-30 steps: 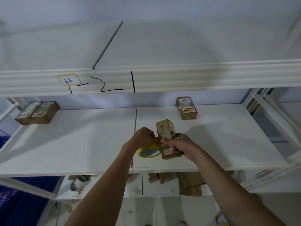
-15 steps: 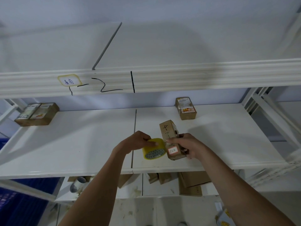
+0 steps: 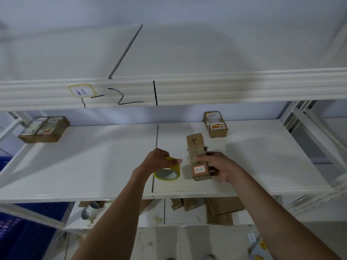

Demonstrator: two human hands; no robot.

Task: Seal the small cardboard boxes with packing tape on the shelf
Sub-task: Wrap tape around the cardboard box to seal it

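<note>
White shelf (image 3: 93, 166) carries small box (image 3: 198, 156) and tape roll (image 3: 167, 172) near front, labelled box (image 3: 216, 123) at back, two boxes (image 3: 44, 129) back left.

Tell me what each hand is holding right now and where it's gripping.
The left hand grips the tape roll over its top rim. The right hand holds the small cardboard box around its middle.

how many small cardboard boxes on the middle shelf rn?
3. One brown labelled box lies front centre, held by the right hand; one at the back right; one wider box at the far left, possibly two side by side.
</note>
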